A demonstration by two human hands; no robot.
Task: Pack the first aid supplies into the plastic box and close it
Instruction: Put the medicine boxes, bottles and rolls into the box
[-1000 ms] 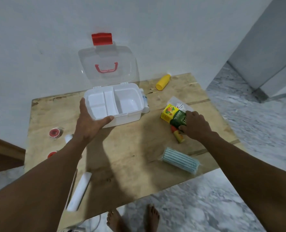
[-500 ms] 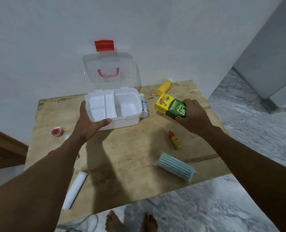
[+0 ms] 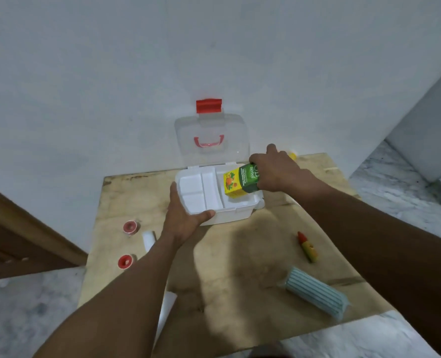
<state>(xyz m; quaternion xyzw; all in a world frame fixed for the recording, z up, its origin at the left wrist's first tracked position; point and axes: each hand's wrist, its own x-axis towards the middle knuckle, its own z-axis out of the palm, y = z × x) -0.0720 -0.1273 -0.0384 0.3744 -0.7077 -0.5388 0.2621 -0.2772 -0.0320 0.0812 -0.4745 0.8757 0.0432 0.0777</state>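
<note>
Gripping the near left corner of the plastic box (image 3: 231, 215), the left hand (image 3: 184, 215) lays its thumb along the near rim and curls its fingers round the left wall. The box sits at the far middle of the wooden table (image 3: 240, 267), close to the white wall (image 3: 136, 73). Its clear lid (image 3: 185, 135) stands open and upright at the far side, with a red latch (image 3: 209, 105) on top and a red handle (image 3: 209, 142) showing through it. The right hand (image 3: 273, 171) is closed around the green end of a green and yellow carton (image 3: 236, 183). It holds the carton tilted, yellow end down, over the large right compartment of the box; whether the carton touches the bottom cannot be told. The three small left compartments show only white plastic. Left of the box, near the table's left edge, lie two red rolls of tape (image 3: 130, 226) (image 3: 124, 261), one farther and one nearer, with a white stick (image 3: 148, 239) just beside them and partly hidden by the left forearm. On the right side lies a small red and yellow tube (image 3: 307, 246), and nearer than it, well apart from the box, a wrapped pack of pale blue masks (image 3: 315, 290).
</note>
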